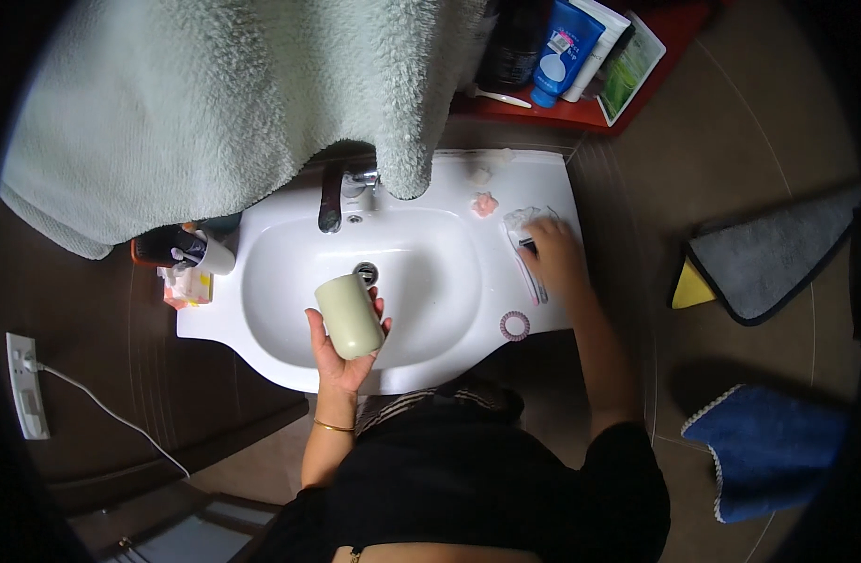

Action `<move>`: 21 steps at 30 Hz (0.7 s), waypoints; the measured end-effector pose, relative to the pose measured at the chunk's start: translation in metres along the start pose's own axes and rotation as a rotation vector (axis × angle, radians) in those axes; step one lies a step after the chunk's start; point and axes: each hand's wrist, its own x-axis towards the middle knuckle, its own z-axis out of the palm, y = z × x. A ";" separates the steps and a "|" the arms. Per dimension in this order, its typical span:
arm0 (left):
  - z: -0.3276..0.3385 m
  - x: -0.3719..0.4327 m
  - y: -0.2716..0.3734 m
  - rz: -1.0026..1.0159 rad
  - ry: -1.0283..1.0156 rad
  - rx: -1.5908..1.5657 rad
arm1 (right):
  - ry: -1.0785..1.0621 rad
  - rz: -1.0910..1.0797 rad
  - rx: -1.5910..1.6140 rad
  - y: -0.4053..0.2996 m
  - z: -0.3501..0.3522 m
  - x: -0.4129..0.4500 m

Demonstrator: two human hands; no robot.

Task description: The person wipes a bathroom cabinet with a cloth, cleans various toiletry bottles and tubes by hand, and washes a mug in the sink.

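Observation:
My left hand [342, 369] grips a pale green cup [349, 317], tilted above the front of the white ceramic washbasin [430, 295]. On the basin's right ledge, my right hand [553, 257] is over a crumpled white wrapper or tissue [525, 217] and some slim handled items, perhaps toothbrushes. A pink handle [527, 281] and a dark handle [541, 290] stick out beneath its fingers. What those fingers touch is partly hidden, so I cannot tell whether they hold anything. Nearer the front edge lies a purple coiled hair tie [515, 326].
A thick pale towel [262, 91] hangs over the basin's back, close to the faucet [330, 204]. Left of the bowl stand a white cup of brushes [218, 255] and a tissue pack [188, 287]. Tubes [568, 53] crowd a red shelf [543, 116]. Cloths [775, 253] hang right.

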 end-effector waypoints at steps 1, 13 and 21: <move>-0.005 -0.002 0.005 0.071 0.071 0.000 | -0.138 0.049 0.084 -0.015 -0.012 -0.015; -0.032 -0.013 0.040 0.198 0.139 -0.058 | -0.175 -0.190 0.591 -0.089 0.023 -0.030; -0.044 -0.048 0.067 0.244 0.093 -0.046 | 0.059 -0.601 0.342 -0.154 0.077 0.141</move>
